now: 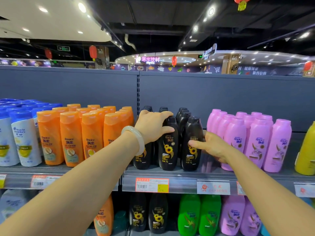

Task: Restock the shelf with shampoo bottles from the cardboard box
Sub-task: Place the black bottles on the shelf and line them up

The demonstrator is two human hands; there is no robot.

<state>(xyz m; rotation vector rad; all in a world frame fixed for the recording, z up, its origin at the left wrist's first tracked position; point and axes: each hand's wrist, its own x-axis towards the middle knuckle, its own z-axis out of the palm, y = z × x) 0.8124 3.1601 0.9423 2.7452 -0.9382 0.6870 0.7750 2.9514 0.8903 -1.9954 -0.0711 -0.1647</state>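
Note:
Three rows of black shampoo bottles with sunflower labels stand on the upper shelf point(179, 174). My left hand point(152, 127) grips the neck and cap of the middle front black bottle point(167, 147), thumb on its front, fingers over the top. My right hand point(210, 145) holds the right front black bottle point(191, 143), thumb across its label and fingers behind its right side. Both bottles stand upright on the shelf. The left front black bottle point(144, 159) is partly hidden behind my left wrist. No cardboard box is in view.
Orange bottles point(71, 137) fill the shelf left of the black ones, with white and blue bottles point(18, 138) beyond. Pink bottles point(255, 140) stand close on the right, then a yellow bottle point(306, 150). The lower shelf holds black, green and pink bottles.

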